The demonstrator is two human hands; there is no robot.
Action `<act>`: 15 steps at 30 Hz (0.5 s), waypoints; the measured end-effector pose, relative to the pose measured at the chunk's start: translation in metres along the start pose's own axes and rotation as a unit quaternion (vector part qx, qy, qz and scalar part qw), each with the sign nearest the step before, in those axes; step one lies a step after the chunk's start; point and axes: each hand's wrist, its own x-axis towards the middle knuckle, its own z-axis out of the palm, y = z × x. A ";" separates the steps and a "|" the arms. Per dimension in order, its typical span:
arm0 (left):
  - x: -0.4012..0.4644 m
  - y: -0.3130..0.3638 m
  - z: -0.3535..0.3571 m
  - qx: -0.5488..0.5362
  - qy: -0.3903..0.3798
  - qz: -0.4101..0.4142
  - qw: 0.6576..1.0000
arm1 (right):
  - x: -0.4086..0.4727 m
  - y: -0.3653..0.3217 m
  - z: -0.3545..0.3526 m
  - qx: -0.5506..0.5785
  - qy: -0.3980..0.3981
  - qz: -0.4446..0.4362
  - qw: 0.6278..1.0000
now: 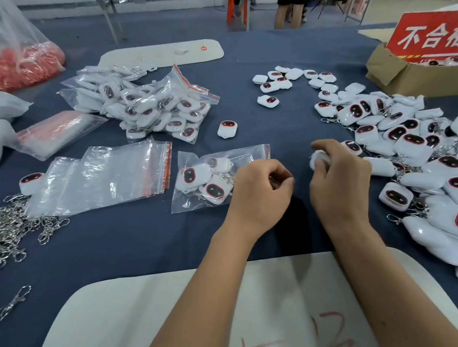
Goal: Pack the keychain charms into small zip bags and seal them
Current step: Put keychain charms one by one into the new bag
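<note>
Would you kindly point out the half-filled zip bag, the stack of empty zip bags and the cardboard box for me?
half-filled zip bag (194,198): head view, clear lower part.
stack of empty zip bags (109,176): head view, middle of top bag.
cardboard box (426,80): head view, front wall.

2 hands (261,191), 1 cardboard box (416,77), 1 red sign (440,33)

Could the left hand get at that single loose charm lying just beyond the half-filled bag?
Probably yes. The left hand sits at the half-filled zip bag, and the single charm lies just beyond it on bare blue cloth. Nothing stands between them, though the fingers are curled, seemingly on the bag.
</note>
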 end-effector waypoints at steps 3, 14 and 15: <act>0.004 -0.005 -0.003 -0.049 0.011 -0.070 0.996 | -0.006 -0.012 0.004 0.100 -0.004 0.029 0.995; 0.006 -0.003 -0.013 -0.245 0.026 -0.193 0.950 | -0.006 -0.015 0.005 0.342 -0.104 -0.003 0.934; 0.005 -0.003 -0.013 -0.239 0.035 -0.189 0.952 | -0.006 -0.015 0.005 0.381 -0.121 0.017 0.917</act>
